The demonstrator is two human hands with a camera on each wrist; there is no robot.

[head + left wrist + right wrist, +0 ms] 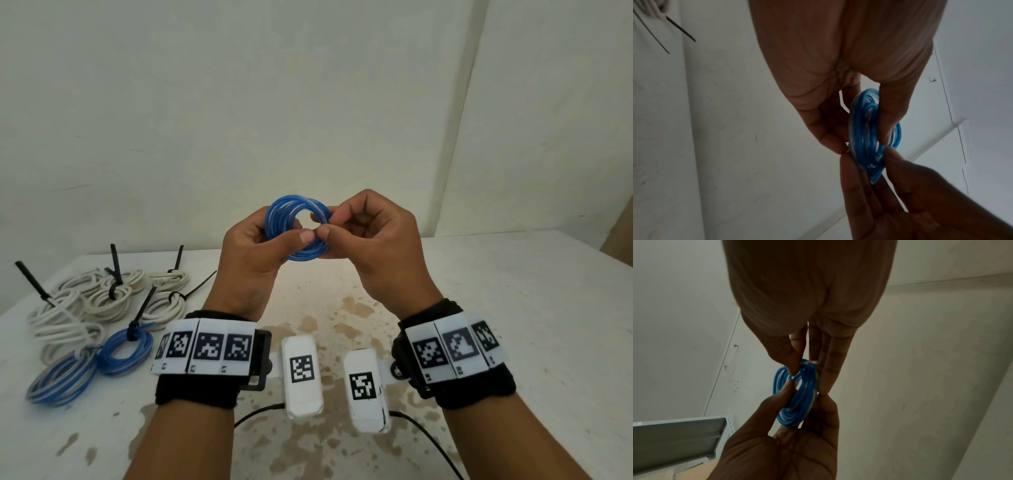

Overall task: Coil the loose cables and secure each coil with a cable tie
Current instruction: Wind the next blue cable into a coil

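While both thumbs meet, left hand (pixel 255 251) and right hand (pixel 373 240) pinch blue coil (pixel 297 228)

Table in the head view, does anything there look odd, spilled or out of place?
Yes. The white table has brown blotchy stains spread beneath the hands, like a dried spill or worn paint. Also, the blue-and-white coil at the near left shows no cable tie, unlike the tied blue coil beside it.

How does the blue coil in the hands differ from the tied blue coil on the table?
The held blue coil is up in the air, pinched by the left hand and right hand; the tied blue coil lies on the table. The tied one carries a black cable tie; the held one shows none. Both are small blue rings.
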